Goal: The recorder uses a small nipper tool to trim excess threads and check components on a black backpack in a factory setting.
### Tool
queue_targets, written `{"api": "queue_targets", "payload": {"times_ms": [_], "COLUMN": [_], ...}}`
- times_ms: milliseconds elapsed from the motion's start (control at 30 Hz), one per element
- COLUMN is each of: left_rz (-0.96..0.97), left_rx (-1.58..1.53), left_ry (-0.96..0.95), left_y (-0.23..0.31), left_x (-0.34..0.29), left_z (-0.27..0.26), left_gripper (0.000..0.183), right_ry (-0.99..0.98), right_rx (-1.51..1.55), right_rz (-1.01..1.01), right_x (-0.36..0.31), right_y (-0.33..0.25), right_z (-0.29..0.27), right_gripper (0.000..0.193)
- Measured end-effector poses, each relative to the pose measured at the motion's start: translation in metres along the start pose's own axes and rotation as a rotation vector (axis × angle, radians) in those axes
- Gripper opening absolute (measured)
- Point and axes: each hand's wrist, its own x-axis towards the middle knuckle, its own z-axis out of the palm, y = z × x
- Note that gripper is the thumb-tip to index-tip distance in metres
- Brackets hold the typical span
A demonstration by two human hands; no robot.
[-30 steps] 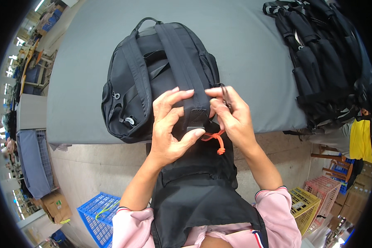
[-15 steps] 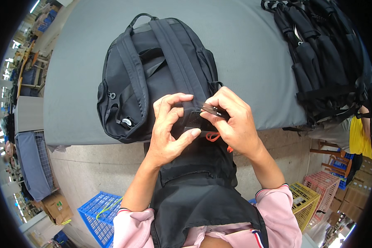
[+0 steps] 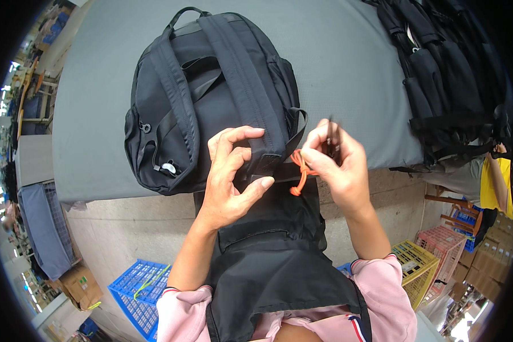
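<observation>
1. The grey felt-covered table [image 3: 347,68] carries a pile of black strapped bags [image 3: 444,74] at its far right, and the work sits at its near edge.
2. The black fabric backpack [image 3: 211,97] lies straps-up on the table, its lower end at the near edge, just in front of the person's black apron [image 3: 279,268].
3. The left hand [image 3: 231,176] curls over the bottom of the black padded shoulder strap [image 3: 239,80]; thumb and fingers are clenched on the strap end where it meets the pack.
4. The right hand [image 3: 336,165] is closed in a pinch on a small dark tool [image 3: 329,137], and an orange cord loop [image 3: 299,171] hangs from its grip between the two hands.
5. What the tool is cannot be told.
6. Risk, as a judgement: the tool point sits close to the left fingertips, so a slip could nick them or the strap webbing.
7. The pack overhangs the edge little, but a hard pull could drag it off.
</observation>
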Motion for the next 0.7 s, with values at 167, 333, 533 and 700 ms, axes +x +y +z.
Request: {"api": "queue_targets", "payload": {"times_ms": [167, 333, 533, 700], "left_rz": [-0.039, -0.036, -0.011, -0.011], "left_rx": [-0.032, -0.033, 0.027, 0.027], "left_ry": [0.014, 0.008, -0.013, -0.012], "left_y": [0.0, 0.0, 0.001, 0.003], "left_x": [-0.001, 0.002, 0.002, 0.001], "left_z": [0.0, 0.001, 0.002, 0.002], "left_gripper": [0.032, 0.034, 0.036, 0.038], "right_ry": [0.169, 0.153, 0.155, 0.165], "right_rx": [-0.657, -0.699, -0.8, -0.83], "right_rz": [-0.367, -0.379, -0.34, -0.311], "right_x": [-0.018, -0.028, -0.025, -0.03], "right_y": [0.008, 0.008, 0.007, 0.002], "right_z": [0.0, 0.005, 0.011, 0.009], "right_gripper": [0.025, 0.024, 0.022, 0.019]}}
